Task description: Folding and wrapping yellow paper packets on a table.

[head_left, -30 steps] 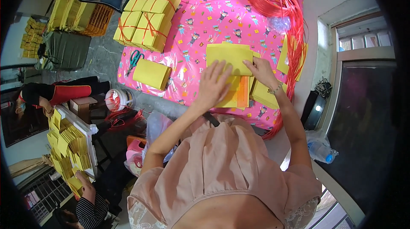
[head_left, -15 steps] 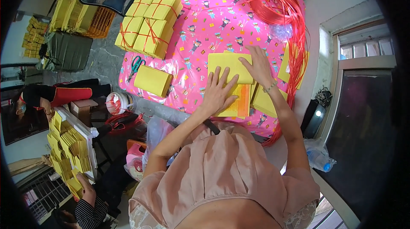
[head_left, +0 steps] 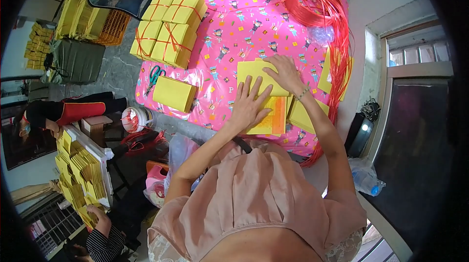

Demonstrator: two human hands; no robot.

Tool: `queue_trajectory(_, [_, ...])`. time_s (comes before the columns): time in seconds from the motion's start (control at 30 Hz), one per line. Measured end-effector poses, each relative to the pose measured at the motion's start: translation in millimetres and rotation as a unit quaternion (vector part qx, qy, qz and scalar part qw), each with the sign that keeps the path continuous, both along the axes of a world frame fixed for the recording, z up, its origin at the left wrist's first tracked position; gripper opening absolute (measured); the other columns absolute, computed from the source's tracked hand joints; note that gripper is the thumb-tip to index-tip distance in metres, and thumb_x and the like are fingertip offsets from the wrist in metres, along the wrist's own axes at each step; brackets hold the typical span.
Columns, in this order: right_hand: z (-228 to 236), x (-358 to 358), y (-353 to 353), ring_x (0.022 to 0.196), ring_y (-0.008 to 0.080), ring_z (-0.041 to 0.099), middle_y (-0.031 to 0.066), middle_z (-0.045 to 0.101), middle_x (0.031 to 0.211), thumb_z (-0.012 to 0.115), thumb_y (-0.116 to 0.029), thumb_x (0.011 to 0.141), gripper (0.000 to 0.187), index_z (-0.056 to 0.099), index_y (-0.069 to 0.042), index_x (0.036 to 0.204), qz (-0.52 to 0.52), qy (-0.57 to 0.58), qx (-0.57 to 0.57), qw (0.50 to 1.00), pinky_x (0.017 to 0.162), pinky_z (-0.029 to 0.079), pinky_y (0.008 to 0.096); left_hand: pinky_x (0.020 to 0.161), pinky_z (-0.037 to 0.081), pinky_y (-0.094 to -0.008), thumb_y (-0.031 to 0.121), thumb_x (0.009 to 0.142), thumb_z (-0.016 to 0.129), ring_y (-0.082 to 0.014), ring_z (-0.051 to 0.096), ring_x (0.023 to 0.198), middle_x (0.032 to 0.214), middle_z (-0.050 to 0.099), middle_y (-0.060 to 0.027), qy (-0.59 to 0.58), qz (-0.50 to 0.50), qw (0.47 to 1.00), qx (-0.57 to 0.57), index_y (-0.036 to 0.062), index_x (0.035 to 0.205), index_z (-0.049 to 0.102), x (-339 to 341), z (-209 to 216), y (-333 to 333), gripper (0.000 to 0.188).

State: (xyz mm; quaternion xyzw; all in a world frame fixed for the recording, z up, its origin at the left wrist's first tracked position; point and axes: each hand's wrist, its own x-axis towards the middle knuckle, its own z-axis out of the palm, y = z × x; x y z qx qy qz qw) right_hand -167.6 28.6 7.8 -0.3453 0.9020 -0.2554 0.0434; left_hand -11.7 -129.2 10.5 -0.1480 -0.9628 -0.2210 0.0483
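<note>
A folded piece of yellow paper (head_left: 249,70) lies near the front edge of the pink table. My left hand (head_left: 249,108) rests flat with spread fingers across its lower left part and the yellow paper with an orange printed strip (head_left: 279,115) under it. Bent over the upper right of the folded paper is my right hand (head_left: 286,75), its fingers apart along the far edge. A stack of yellow paper (head_left: 303,115) sits under my right forearm. To the left are a yellow paper block (head_left: 173,94) and teal-handled scissors (head_left: 154,75).
Yellow paper bundles tied with red strands (head_left: 171,42) stand at the table's far left. A coil of red plastic strands (head_left: 305,5) trails down the right edge. At left, co-workers handle yellow paper on a white table (head_left: 100,152). A white bucket (head_left: 137,119) is nearby.
My right hand has moved left over the folded paper, its fingers now more bent at the far edge. My left hand stays in place. A co-worker's hand at lower left has shifted slightly.
</note>
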Motion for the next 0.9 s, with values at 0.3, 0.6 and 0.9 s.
queue_trajectory(0.3, [3, 1, 0, 0.111, 0.0294, 0.057, 0.0098, 0.065, 0.112, 0.065, -0.033, 0.092, 0.035, 0.065, -0.01, 0.118, 0.0, -0.017, 0.0, 1.0, 0.098, 0.037, 0.0446, 0.114, 0.024, -0.0616, 0.047, 0.089, 0.064, -0.0502, 0.02, 0.144, 0.158, 0.027, -0.0203, -0.002, 0.005, 1.0, -0.004, 0.0219, 0.155, 0.033, 1, -3, 3, 0.077])
queue_trajectory(0.6, [-12, 0, -6, 0.113, 0.0296, 0.058, 0.0099, 0.065, 0.116, 0.062, -0.036, 0.094, 0.036, 0.064, -0.011, 0.12, 0.003, 0.003, -0.012, 1.0, 0.099, 0.039, 0.0457, 0.115, 0.023, -0.0612, 0.049, 0.09, 0.062, -0.0518, 0.017, 0.145, 0.159, 0.025, -0.021, -0.014, 0.008, 1.0, -0.017, 0.0209, 0.155, 0.033, 0, -8, -1, 0.077])
queue_trajectory(0.9, [-4, 12, -5, 0.112, 0.0282, 0.056, 0.0116, 0.062, 0.11, 0.068, -0.028, 0.089, 0.034, 0.063, -0.009, 0.117, -0.039, 0.151, -0.055, 0.986, 0.096, 0.043, 0.0444, 0.115, 0.022, -0.062, 0.057, 0.09, 0.058, -0.0532, 0.016, 0.145, 0.159, 0.023, -0.0219, -0.013, -0.001, 0.999, -0.047, 0.0193, 0.154, 0.035, -2, -12, 3, 0.078])
